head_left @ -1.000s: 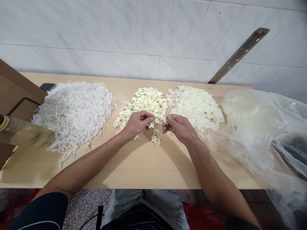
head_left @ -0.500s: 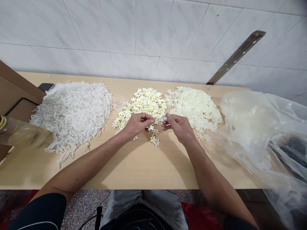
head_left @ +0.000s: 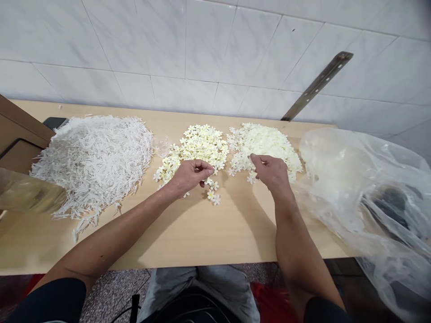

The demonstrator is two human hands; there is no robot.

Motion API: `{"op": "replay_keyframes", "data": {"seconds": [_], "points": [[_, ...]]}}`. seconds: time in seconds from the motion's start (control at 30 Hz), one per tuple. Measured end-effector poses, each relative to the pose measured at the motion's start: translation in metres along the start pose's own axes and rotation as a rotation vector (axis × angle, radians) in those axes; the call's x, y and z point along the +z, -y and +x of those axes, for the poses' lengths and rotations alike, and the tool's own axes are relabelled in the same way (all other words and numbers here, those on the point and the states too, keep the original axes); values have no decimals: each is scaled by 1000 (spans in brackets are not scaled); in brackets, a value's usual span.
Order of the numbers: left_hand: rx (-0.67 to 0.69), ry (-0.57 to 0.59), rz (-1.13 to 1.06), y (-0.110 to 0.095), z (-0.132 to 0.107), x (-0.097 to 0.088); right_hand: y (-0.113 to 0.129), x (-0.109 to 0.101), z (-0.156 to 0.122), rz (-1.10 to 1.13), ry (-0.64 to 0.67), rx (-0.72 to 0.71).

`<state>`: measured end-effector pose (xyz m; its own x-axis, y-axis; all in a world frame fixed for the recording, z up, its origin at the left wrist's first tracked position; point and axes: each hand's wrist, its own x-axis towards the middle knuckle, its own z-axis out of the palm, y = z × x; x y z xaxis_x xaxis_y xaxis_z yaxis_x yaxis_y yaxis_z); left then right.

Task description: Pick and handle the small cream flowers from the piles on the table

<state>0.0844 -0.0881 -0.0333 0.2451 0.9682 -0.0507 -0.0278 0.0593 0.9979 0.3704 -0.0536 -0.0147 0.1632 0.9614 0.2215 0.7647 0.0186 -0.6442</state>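
Observation:
My left hand (head_left: 188, 176) is curled in a pinch at the near edge of a pile of yellow-centred paper flowers (head_left: 198, 146), holding something too small to name. My right hand (head_left: 273, 172) rests at the near edge of a second pile of plain white petals (head_left: 266, 142), fingers bent and pinched together over the petals. A few loose flowers (head_left: 213, 196) lie on the wooden table (head_left: 202, 229) between my hands. A large heap of thin white stems (head_left: 94, 157) fills the table's left side.
A crumpled clear plastic bag (head_left: 363, 184) with more white pieces covers the right end. A clear bottle (head_left: 30, 194) lies at the left edge, beside a brown box (head_left: 16, 134). A metal bracket (head_left: 316, 85) leans on the tiled wall.
My right hand has moved away from the left, rightward and farther onto the white petal pile. My left hand has stayed put. The camera has shifted slightly.

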Motion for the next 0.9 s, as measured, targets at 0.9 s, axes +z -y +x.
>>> {"op": "replay_keyframes", "data": {"seconds": [0.9], "points": [[401, -31, 345, 4, -11, 13, 47, 45, -42, 680, 318, 40]]}}
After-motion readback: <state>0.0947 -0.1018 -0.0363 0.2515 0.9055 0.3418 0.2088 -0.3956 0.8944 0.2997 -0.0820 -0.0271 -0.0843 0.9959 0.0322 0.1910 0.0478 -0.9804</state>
